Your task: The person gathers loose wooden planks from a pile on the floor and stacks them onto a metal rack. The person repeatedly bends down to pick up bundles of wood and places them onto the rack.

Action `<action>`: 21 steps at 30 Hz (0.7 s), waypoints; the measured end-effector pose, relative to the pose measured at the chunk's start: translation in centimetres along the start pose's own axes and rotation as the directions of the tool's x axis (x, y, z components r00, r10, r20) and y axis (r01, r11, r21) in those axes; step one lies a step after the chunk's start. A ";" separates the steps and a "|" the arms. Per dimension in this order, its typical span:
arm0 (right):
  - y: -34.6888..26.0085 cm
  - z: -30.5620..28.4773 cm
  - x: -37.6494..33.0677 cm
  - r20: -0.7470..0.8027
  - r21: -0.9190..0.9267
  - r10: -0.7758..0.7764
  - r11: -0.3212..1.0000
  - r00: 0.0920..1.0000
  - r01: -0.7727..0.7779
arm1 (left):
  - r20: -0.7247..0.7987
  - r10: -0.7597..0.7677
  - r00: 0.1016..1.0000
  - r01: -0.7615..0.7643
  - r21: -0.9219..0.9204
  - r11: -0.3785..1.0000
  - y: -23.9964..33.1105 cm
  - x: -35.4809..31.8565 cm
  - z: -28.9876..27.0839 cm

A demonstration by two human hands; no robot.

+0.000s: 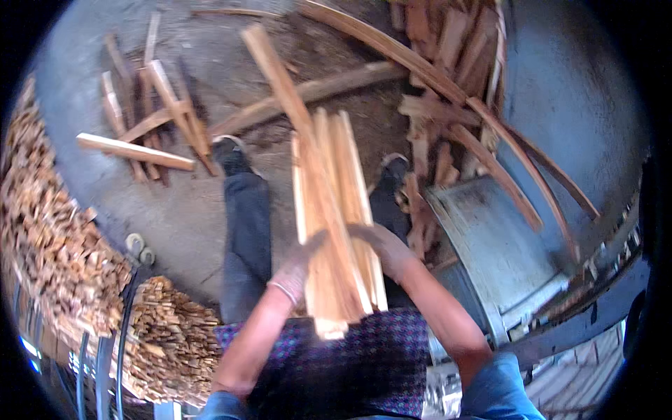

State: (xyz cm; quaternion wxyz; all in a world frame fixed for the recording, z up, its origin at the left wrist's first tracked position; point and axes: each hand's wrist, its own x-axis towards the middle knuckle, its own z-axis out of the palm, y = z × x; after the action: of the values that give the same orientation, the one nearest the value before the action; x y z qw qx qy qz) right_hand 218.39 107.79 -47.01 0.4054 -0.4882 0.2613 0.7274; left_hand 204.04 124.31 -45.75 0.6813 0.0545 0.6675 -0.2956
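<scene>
A bundle of pale wooden strips (352, 182) lies lengthwise between my hands, over my lap and pointing away from me. One longer wooden strip (283, 87) lies slantwise on top of it and reaches well past its far end. My left hand (297, 266), in a light glove with a pale cuff, is closed against the left side of the bundle. On the other side my right hand (387, 250), also gloved, grips the bundle's edge. The fingers of both are partly hidden and a little blurred.
Loose wooden strips (161, 105) lie crossed on the floor at far left. A tall stack of cut wood (52, 231) lines the left. Rough slats (448, 42) are heaped at far right, with long curved strips (392, 49) across them. A metal plate (497, 241) stands right of my knees.
</scene>
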 end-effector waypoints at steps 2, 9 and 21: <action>-2.2 3.7 -4.2 -0.088 -0.343 -0.097 0.937 0.991 0.061 | 0.065 0.113 0.992 -0.113 0.005 0.994 -3.0 -1.2 -2.1; -1.5 5.3 -9.5 -0.210 -0.060 0.091 0.993 0.973 -0.105 | 0.259 0.247 0.934 -0.192 -0.218 0.957 -8.4 -7.7 -1.2; -7.0 31.8 -11.4 -0.103 -0.659 -0.188 0.749 0.977 0.075 | 0.048 0.676 0.735 -0.550 -0.540 0.637 -7.3 -21.8 -15.0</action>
State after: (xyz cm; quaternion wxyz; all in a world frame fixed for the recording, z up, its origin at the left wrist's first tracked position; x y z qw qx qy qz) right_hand 210.62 132.40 -24.11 0.2379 -0.6732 -0.0107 0.7001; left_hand 188.85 132.56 -24.40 0.8081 0.0676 0.5703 0.1311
